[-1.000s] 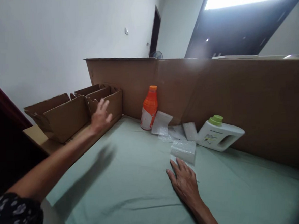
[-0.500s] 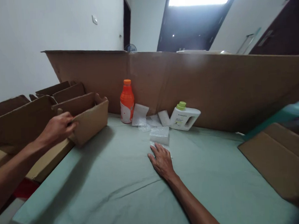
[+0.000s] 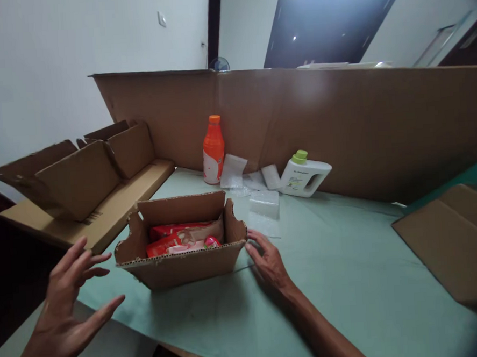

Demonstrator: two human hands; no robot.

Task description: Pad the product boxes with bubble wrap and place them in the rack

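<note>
The open box (image 3: 178, 249) stands on the green cloth (image 3: 350, 279) near the desk's front-left edge, packed with red packets (image 3: 177, 239). Right hand (image 3: 270, 260) lies flat on the cloth, fingers spread, touching the box's right end. Left hand (image 3: 74, 296) hovers open just left of the box, apparently not touching it. Step in hand: settling the box in place. A next move would call for both hands on its ends. An orange bottle (image 3: 213, 150) and white jug (image 3: 305, 171) stand at the back wall.
</note>
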